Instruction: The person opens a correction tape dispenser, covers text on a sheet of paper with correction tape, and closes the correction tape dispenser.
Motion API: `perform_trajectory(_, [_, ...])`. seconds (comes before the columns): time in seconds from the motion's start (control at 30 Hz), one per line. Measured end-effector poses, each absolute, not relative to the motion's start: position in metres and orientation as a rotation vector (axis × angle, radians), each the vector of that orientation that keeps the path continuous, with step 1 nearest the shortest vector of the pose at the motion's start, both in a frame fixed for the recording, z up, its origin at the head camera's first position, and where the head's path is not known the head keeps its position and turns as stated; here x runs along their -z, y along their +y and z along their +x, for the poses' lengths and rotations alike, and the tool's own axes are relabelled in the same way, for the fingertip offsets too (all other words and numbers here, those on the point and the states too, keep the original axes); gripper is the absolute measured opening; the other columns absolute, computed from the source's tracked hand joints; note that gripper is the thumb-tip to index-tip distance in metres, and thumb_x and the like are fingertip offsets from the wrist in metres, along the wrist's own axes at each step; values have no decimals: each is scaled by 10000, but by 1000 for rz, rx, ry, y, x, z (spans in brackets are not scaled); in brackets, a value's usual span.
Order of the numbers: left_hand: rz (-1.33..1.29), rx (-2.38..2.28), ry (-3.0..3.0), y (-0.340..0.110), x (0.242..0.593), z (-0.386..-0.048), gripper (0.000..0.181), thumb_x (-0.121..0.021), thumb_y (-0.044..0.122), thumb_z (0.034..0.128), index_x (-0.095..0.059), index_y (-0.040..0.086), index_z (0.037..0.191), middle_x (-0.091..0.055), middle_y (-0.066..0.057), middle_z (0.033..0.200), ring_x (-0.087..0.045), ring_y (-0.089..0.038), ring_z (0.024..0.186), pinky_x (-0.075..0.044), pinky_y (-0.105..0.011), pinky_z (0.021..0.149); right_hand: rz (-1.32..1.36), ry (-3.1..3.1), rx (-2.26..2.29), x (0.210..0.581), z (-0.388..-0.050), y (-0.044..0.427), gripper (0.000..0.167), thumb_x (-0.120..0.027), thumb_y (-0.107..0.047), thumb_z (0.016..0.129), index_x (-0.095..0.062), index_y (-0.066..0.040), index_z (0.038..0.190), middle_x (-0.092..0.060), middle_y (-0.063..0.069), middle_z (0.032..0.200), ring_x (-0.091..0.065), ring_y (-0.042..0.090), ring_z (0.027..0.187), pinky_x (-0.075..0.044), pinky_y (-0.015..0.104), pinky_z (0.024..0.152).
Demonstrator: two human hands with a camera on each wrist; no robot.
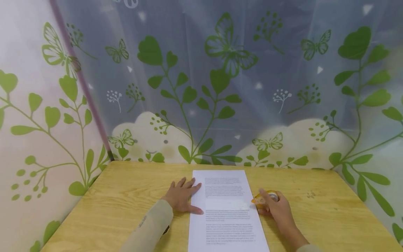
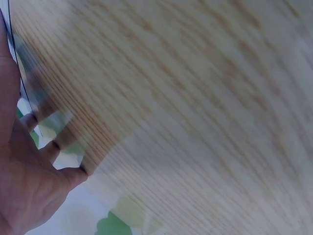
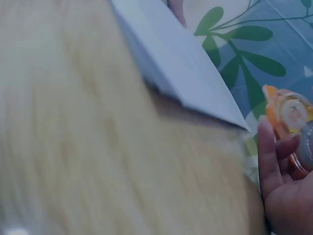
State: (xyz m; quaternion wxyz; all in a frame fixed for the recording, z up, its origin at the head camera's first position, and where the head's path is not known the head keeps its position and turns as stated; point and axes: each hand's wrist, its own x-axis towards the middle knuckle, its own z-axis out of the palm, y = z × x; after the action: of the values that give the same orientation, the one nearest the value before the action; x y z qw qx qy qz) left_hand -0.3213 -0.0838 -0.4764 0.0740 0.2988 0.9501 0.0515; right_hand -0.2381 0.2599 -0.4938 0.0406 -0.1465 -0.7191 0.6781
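A sheet of printed paper lies lengthwise on the table, its lines of text broken by a blank white band. My left hand rests spread on the paper's left edge, thumb and fingers apart; the left wrist view shows this hand from the side, fingertips down on the wood. Off the paper's right edge, my right hand grips an orange correction tape dispenser, its tip pointing left toward the band's right end. In the right wrist view, the dispenser's clear round case shows above the curled fingers.
The wooden table extends to both sides of the paper. Behind it hangs a curtain printed with leaves and butterflies, and another patterned sheet stands along the left. Small dark marks show on the wood at right.
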Motion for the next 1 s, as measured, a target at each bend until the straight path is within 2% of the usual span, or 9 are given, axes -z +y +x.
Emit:
perform_trajectory(0.07, [888,-160,2845,-83,472,-320,1035,-533,826,687,-298,249,1513,-218,-77,1564,-158,-411,1403,-152,-669,1042,-476,-2167,-2096,491,-238,258,602,-663,-481,865,-381,-28,1143,-475,7,726,-517,100,596,-560,288,645])
perform_trajectory(0.1, [885,-153,2841,-83,472,-320,1030,-527,826,692,-291,254,1515,-212,-71,1567,-154,-404,1405,-152,-665,1046,-483,-2142,-2120,489,-237,257,663,-676,-459,864,-360,0,1222,-482,-1,716,-508,89,573,-557,280,619])
perform_trajectory(0.2, [887,-137,2834,-81,469,-321,1013,-505,828,708,-288,257,1516,-213,-65,1567,-158,-393,1407,-160,-655,1050,-504,-2053,-2207,480,-233,247,728,-722,-399,845,-303,-6,1292,-516,-24,681,-492,75,542,-538,253,558])
perform_trajectory(0.3, [890,-126,2836,-80,468,-322,987,-479,827,729,-290,260,1515,-220,-62,1565,-162,-388,1408,-165,-645,1055,-525,-1971,-2285,470,-231,227,750,-753,-359,824,-304,-10,1313,-508,-47,685,-479,66,577,-528,238,560])
perform_trajectory(0.33, [891,-124,2837,-80,467,-322,974,-469,824,740,-291,260,1515,-222,-63,1564,-163,-387,1408,-165,-643,1056,-533,-1968,-2280,468,-232,218,662,-762,-367,813,-369,-33,1229,-506,-42,695,-479,69,594,-526,237,561])
perform_trajectory(0.43, [883,-110,2841,-81,468,-323,933,-438,813,770,-290,270,1514,-218,-55,1565,-160,-382,1410,-163,-636,1061,-527,-2036,-2206,467,-235,190,583,-759,-409,802,-471,-24,1131,-503,-11,710,-488,78,614,-522,241,555])
perform_trajectory(0.53, [887,-83,2848,-83,469,-323,902,-406,807,791,-290,278,1513,-214,-49,1566,-164,-381,1408,-170,-635,1060,-480,-2150,-2095,474,-239,163,579,-755,-462,787,-532,-23,1092,-587,26,714,-563,115,583,-520,255,514])
perform_trajectory(0.73, [892,-85,2854,-84,470,-322,878,-383,798,810,-300,275,1510,-221,-50,1564,-178,-388,1403,-183,-640,1053,-337,-2308,-1924,489,-248,127,618,-765,-468,776,-511,-10,1105,-668,60,678,-660,206,546,-532,302,474])
perform_trajectory(1.0, [885,-98,2857,-85,467,-317,841,-426,755,833,-310,267,1507,-231,-52,1562,-182,-387,1403,-180,-645,1051,-245,-2455,-1805,494,-253,111,522,-762,-398,802,-502,-18,1046,-626,59,622,-599,161,469,-512,287,452])
